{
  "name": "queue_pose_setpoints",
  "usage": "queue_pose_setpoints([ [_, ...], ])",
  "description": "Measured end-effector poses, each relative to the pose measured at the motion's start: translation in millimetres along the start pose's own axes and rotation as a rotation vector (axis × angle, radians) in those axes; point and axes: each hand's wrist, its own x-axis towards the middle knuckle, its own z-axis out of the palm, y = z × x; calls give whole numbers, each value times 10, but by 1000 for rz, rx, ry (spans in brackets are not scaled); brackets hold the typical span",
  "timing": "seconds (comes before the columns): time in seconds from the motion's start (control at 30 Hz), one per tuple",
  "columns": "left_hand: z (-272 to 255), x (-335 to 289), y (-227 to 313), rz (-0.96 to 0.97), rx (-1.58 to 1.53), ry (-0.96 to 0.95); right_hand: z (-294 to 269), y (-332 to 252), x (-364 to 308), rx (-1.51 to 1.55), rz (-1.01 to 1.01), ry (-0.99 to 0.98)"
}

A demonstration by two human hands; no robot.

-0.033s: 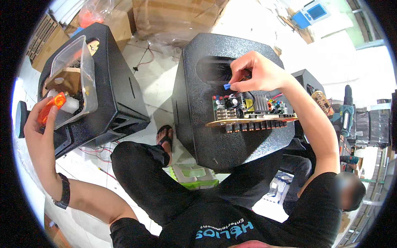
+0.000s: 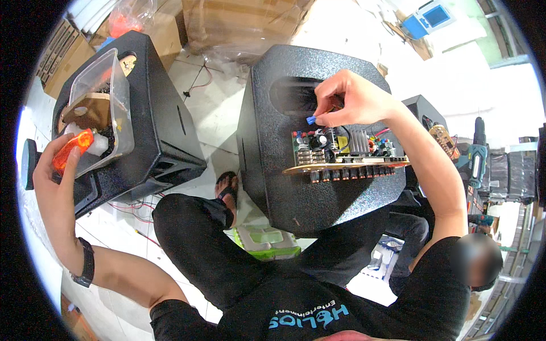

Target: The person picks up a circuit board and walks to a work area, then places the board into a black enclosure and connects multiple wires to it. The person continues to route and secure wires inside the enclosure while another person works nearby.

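My left hand (image 2: 60, 162) is closed round a shiny orange-red, elongated thing (image 2: 74, 150), whose exact kind I cannot make out. It is beside the near end of a clear plastic tub (image 2: 122, 122) holding white and brown pieces and dark bits. Pinched in my right hand (image 2: 350, 102) is a small blue connector (image 2: 311, 120), with thin wires partly hidden behind the fingers. Just below that hand, a circuit board (image 2: 335, 145) with capacitors and a finned heatsink is mounted on a panel (image 2: 301, 169) with a row of black knobs. The panel stands on a black speaker cabinet (image 2: 261, 187).
The tub rests on another black cabinet (image 2: 165, 119) at left. Between my feet and the cabinet lies a green and white case (image 2: 267, 243). A teal power drill (image 2: 476, 162) is at the right, near another person (image 2: 478, 261). Loose wires (image 2: 133, 210) trail over the floor.
The orange-red thing in my left hand has turned slightly, showing more of its length. My right hand and the blue connector have barely shifted.
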Motion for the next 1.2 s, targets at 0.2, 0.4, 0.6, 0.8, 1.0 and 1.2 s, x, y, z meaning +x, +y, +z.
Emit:
queue_pose_setpoints([
  [0.2,0,67,104,-55,-30,-78,-127,-86,171,-102,-6,-98],
  [0.4,-39,-61,41,28,-125,12,-80,-62,266,-33,-181,-96],
  [0.6,298,97,170,51,-223,142,-15,74,3,257,14,14],
  [0.8,456,77,332,-52,28,333,57,154,13,243,115,174],
  [1.0,650,-25,454,-42,299,495,153,104,77,164,74,199],
  [1.2,660,-38,581,-79,30,584,142,145,87,92,25,201],
])
